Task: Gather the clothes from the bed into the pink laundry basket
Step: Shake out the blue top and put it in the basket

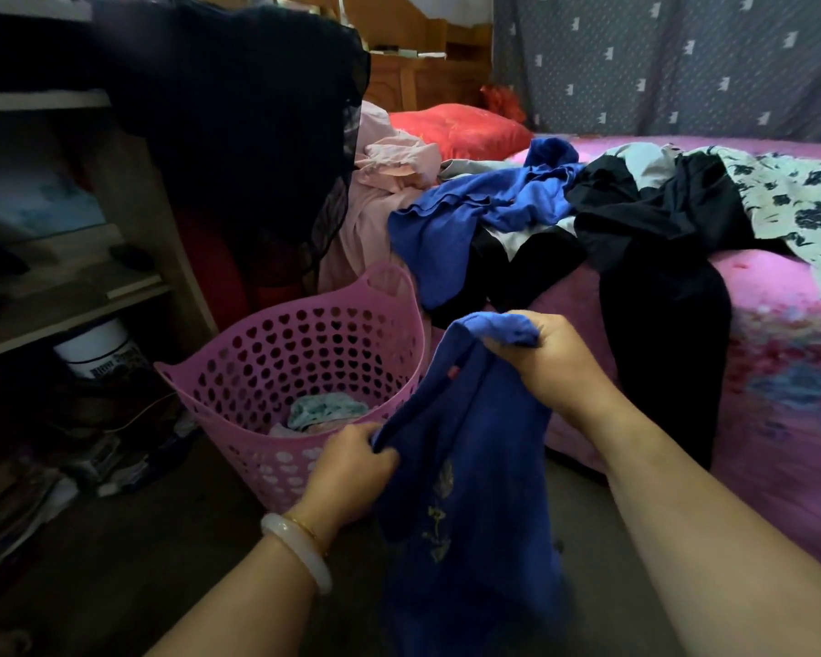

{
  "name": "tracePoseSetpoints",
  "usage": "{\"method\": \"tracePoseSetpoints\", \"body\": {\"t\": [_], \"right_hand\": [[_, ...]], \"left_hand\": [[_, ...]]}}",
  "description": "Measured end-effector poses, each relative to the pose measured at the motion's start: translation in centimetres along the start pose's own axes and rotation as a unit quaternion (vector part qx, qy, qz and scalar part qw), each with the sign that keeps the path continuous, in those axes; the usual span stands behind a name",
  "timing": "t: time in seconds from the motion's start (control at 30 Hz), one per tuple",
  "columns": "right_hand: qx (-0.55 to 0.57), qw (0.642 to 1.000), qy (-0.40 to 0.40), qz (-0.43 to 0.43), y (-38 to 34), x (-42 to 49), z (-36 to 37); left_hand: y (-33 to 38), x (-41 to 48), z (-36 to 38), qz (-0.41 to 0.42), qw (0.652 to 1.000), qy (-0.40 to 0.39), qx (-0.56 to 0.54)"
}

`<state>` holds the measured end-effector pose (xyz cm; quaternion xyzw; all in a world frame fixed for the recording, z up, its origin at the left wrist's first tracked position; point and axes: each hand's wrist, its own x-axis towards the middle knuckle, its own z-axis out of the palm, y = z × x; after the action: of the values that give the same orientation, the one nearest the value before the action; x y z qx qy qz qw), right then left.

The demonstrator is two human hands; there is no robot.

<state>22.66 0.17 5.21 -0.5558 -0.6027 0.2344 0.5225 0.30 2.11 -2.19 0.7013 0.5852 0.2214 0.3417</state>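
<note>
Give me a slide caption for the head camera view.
Both hands, left and right, hold a blue garment beside the pink laundry basket; more clothes lie on the bed.

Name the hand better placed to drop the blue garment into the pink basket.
Left hand: it grips the blue embroidered garment right beside the pink perforated plastic basket; the right hand holds it nearer the bed.
</note>
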Motion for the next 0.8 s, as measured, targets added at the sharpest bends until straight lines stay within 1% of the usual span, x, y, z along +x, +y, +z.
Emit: {"method": "tracePoseSetpoints", "body": {"t": [0.03, 0.07, 0.1, 0.13, 0.17, 0.2, 0.23, 0.27, 0.3, 0.33, 0.37, 0.4, 0.43, 0.47, 0.5, 0.53, 0.57, 0.6, 0.63, 0.67, 0.73, 0.8], "right_hand": [[-0.133, 0.99, 0.036, 0.017, 1.0, 0.3, -0.6], [-0.266, 0.961, 0.054, 0.054, 1.8, 0.3, -1.2], [-0.366, 0.923, 0.055, 0.104, 2.5, 0.0, -1.6], [-0.412, 0.897, 0.048, 0.152, 3.0, -0.2, -1.9], [-0.416, 0.889, 0.041, 0.188, 3.2, -0.4, -1.9], [-0.385, 0.896, 0.026, 0.219, 3.2, -0.5, -1.7], [-0.317, 0.917, 0.012, 0.242, 3.0, -0.4, -1.3], [-0.231, 0.938, -0.008, 0.259, 2.7, -0.5, -0.7], [-0.145, 0.951, -0.035, 0.269, 2.4, -0.7, 0.1], [-0.061, 0.957, -0.071, 0.276, 1.9, -0.9, 0.9], [0.019, 0.954, -0.114, 0.275, 1.3, -1.1, 1.5], [0.096, 0.946, -0.159, 0.267, 0.7, -1.4, 2.1], [0.147, 0.934, -0.211, 0.247, -0.1, -1.7, 2.4], [0.166, 0.925, -0.262, 0.219, -0.6, -1.8, 2.6], [0.144, 0.924, -0.301, 0.188, -1.0, -1.8, 2.6], [0.091, 0.933, -0.31, 0.161, -1.0, -1.7, 2.8], [0.026, 0.945, -0.293, 0.145, -0.7, -1.5, 2.9], [-0.032, 0.956, -0.259, 0.137, -0.5, -1.4, 2.9], [-0.067, 0.961, -0.233, 0.133, -0.3, -1.4, 2.9], [-0.073, 0.964, -0.221, 0.125, -0.3, -1.4, 2.9], [-0.019, 0.971, -0.209, 0.118, -0.9, -1.5, 3.0], [0.088, 0.969, -0.195, 0.119, -2.2, -1.5, 3.2]], "left_hand": [[0.0, 0.2, -0.5, -0.017, 0.999, 0.036, -0.009], [0.1, 0.2, -1.1, -0.037, 0.997, 0.067, -0.018], [0.5, 0.3, -1.7, -0.053, 0.994, 0.091, -0.034], [1.0, 0.2, -2.2, -0.068, 0.99, 0.106, -0.069], [1.7, 0.2, -2.7, -0.085, 0.982, 0.112, -0.126], [2.6, 0.0, -2.9, -0.111, 0.968, 0.104, -0.199], [3.6, -0.3, -3.0, -0.143, 0.947, 0.083, -0.275], [4.7, -0.5, -2.9, -0.171, 0.923, 0.06, -0.341], [5.6, -0.7, -2.7, -0.183, 0.903, 0.037, -0.387], [6.3, -0.8, -2.4, -0.176, 0.891, 0.011, -0.417], [7.1, -0.9, -2.1, -0.155, 0.889, -0.017, -0.431], [7.8, -0.9, -1.8, -0.128, 0.895, -0.04, -0.425], [8.4, -1.0, -1.5, -0.099, 0.905, -0.057, -0.409], [8.6, -1.0, -1.2, -0.071, 0.919, -0.061, -0.383], [8.7, -1.0, -1.1, -0.044, 0.933, -0.056, -0.352], [8.6, -1.1, -1.1, -0.014, 0.945, -0.051, -0.323], [8.2, -1.2, -1.3, 0.013, 0.951, -0.05, -0.305], [7.8, -1.1, -1.6, 0.034, 0.952, -0.058, -0.299], [7.4, -1.3, -2.2, 0.049, 0.952, -0.067, -0.294], [6.7, -1.3, -2.7, 0.063, 0.955, -0.07, -0.281], [5.5, -0.8, -3.6, 0.066, 0.971, -0.047, -0.226], [4.0, -0.7, -3.6, 0.044, 0.984, -0.027, -0.168]]}}
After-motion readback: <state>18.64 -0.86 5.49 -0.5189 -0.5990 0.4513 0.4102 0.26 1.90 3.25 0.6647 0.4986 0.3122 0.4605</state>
